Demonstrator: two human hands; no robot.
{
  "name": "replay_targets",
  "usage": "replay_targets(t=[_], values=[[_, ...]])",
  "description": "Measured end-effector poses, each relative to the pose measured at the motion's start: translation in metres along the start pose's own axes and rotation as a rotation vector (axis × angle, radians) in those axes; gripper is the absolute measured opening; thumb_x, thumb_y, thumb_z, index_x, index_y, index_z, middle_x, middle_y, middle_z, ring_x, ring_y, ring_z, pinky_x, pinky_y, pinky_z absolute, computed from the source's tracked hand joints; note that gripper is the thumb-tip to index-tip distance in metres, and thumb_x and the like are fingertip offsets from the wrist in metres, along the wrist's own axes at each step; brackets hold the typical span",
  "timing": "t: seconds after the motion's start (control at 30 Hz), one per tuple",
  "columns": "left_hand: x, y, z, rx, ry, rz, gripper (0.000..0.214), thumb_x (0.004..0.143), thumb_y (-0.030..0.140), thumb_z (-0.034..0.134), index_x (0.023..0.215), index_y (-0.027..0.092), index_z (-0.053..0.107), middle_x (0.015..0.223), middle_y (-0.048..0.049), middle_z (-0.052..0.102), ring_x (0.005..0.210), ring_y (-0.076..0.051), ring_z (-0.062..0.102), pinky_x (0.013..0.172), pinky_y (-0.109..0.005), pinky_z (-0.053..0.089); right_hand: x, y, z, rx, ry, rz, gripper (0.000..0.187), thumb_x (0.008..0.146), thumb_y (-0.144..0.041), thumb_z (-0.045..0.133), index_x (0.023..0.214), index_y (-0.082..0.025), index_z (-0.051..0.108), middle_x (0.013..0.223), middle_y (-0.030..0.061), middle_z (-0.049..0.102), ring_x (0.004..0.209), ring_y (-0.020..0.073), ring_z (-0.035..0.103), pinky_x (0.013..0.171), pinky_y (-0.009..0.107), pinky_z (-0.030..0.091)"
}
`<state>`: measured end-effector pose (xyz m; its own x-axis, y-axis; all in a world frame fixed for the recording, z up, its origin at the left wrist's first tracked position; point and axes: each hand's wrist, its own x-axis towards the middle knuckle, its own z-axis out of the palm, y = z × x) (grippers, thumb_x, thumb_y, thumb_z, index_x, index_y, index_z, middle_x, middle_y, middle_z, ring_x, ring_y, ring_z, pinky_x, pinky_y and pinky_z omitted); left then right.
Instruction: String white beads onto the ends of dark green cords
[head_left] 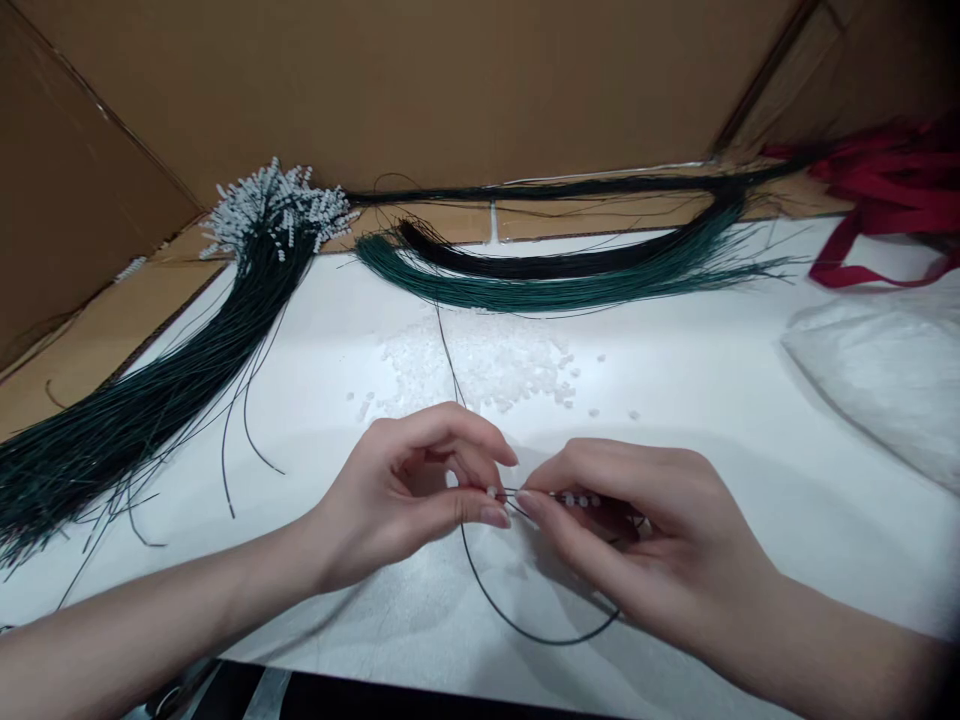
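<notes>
My left hand (420,485) and my right hand (630,520) meet over the white table (750,400), fingertips almost touching. Both pinch a thin dark cord (525,625) that loops below them and trails away toward the far side. Small white beads (577,498) sit on the cord at my right fingertips, and one bead shows at my left thumb. A scatter of loose white beads (487,365) lies just beyond my hands.
A thick bundle of dark cords with white beaded ends (270,215) lies at the left. Bare dark green and black cord bundles (570,275) curve across the back. Red ribbon (885,200) and a clear plastic bag (885,380) are at the right. Cardboard walls surround the table.
</notes>
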<state>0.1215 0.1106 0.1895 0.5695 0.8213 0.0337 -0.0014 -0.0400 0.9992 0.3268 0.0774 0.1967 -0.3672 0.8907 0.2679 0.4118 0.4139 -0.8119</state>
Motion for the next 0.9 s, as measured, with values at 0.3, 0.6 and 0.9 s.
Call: replay_targets(t=[0.3, 0.6, 0.9], values=[[-0.0048, -0.0013, -0.0010, 0.132, -0.030, 0.011, 0.026, 0.083, 0.013, 0.073, 0.106, 0.021, 0.064, 0.082, 0.0006, 0.068, 0.077, -0.011, 0.068, 0.072, -0.020, 0.057, -0.0026, 0.0028, 0.0011, -0.004, -0.028, -0.014, 0.017, 0.088, -0.008, 0.057, 0.076, -0.014, 0.066, 0.059, -0.0043, 0.047, 0.051, 0.0054, 0.040, 0.047, 0.019, 0.031], [-0.0034, -0.0015, -0.0008, 0.148, -0.027, 0.035, 0.027, 0.083, 0.014, 0.073, 0.107, 0.021, 0.064, 0.083, -0.0003, 0.068, 0.078, -0.013, 0.069, 0.072, -0.023, 0.060, -0.0028, 0.0045, 0.0012, -0.013, -0.045, -0.008, 0.017, 0.088, -0.008, 0.056, 0.077, -0.014, 0.066, 0.061, -0.0037, 0.049, 0.052, 0.0057, 0.042, 0.048, 0.019, 0.032], [-0.0041, -0.0007, 0.0007, 0.174, 0.004, 0.044, 0.027, 0.082, 0.014, 0.074, 0.106, 0.020, 0.064, 0.081, -0.0002, 0.069, 0.075, -0.011, 0.067, 0.067, -0.019, 0.057, -0.0041, 0.0038, 0.0017, -0.010, -0.032, -0.035, 0.017, 0.088, -0.007, 0.056, 0.077, -0.013, 0.067, 0.060, -0.0040, 0.047, 0.052, 0.0055, 0.041, 0.048, 0.019, 0.032]])
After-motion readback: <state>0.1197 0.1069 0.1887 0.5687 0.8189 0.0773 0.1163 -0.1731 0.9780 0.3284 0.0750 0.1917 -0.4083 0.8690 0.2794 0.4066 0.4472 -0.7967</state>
